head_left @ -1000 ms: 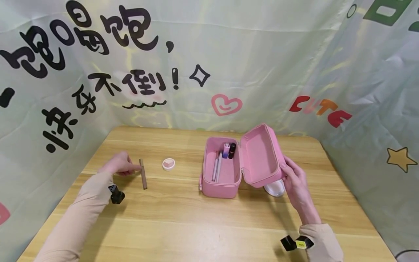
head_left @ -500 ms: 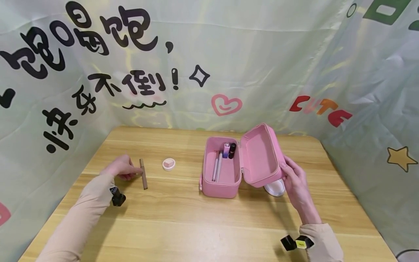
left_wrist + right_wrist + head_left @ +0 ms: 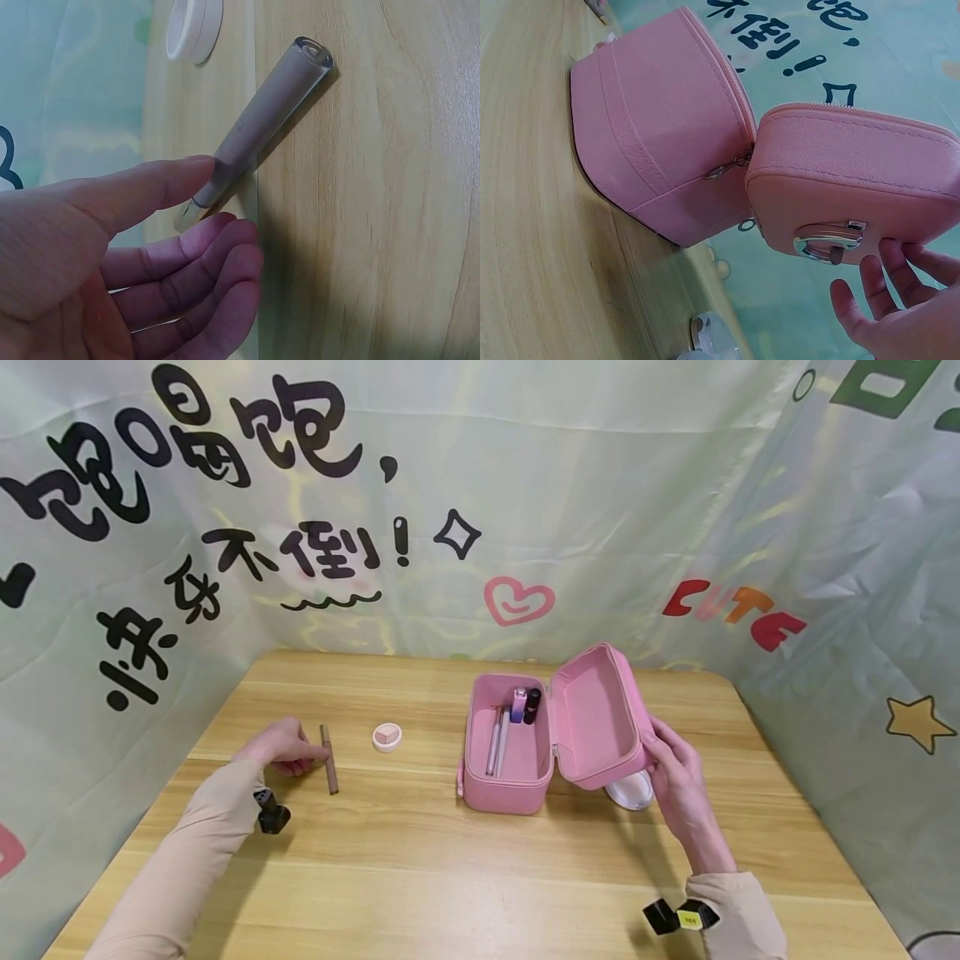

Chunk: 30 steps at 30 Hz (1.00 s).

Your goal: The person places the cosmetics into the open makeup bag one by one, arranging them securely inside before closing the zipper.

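Observation:
On the left of the table, my left hand (image 3: 281, 747) pinches a slim mauve-brown lip gloss tube (image 3: 330, 768). The left wrist view shows the thumb on the tube's side and the index fingertip by its pale collar. The other fingers curl below. A pink cosmetic case (image 3: 504, 797) stands unzipped at the middle right. My right hand (image 3: 678, 768) holds its raised lid (image 3: 600, 718) by the right edge, thumb toward the inside. Two slim pens (image 3: 497, 743), a purple tube (image 3: 518, 704) and a black lipstick-like tube (image 3: 532, 705) lie inside the case.
A small round white pot (image 3: 386, 737) with pinkish contents sits between the left hand and the case. Under the lid lies a round clear-and-white item (image 3: 632, 791). A printed cloth (image 3: 600, 510) hangs behind the wooden table (image 3: 450, 877).
My left hand has shifted slightly down and to the right along the tube, which has barely moved. My right hand and the lid stay as they were.

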{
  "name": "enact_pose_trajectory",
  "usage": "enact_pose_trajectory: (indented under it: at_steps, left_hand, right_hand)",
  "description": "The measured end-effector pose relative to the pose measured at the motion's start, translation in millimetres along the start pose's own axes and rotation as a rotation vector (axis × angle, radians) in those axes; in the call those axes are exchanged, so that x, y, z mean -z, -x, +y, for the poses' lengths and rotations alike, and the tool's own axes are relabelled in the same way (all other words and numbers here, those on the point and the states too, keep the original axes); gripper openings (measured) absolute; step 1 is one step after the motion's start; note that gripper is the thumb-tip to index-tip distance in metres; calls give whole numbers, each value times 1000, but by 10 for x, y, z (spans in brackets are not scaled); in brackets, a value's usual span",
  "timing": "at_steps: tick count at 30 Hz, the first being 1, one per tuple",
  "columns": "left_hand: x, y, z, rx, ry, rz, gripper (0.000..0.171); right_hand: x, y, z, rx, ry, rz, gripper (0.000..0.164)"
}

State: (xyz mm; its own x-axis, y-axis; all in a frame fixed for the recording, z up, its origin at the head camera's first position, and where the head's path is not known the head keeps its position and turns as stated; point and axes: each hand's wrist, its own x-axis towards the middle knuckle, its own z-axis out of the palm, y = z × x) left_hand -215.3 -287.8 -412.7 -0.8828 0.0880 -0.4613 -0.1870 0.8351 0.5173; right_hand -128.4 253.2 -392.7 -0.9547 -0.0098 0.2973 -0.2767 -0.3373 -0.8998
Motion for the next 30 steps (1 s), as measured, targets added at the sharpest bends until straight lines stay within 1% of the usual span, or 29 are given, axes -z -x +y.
enact_pose_trajectory:
  at_steps: [2,8,15,24,27,30]
  left_hand:
    - [-10,0,10,7,13,-4,34]
    - [-54,5,39,-2,62,-10,33]
    - [-128,-36,41,1,151,-30,32]
    - [-181,-102,45,-12,192,-30,29]
    - [-186,-119,47,-28,223,-36,27]
    - [-175,-113,67,-63,262,-48,26]
  right_hand:
    - [3,4,-1,2,-6,-2,34]
    - [4,7,-3,7,-14,-3,35]
    - [7,2,-3,2,-11,2,34]
    - [6,8,-6,2,-17,1,35]
    - [6,5,-3,2,-14,3,34]
    - [9,4,-4,5,-19,4,35]
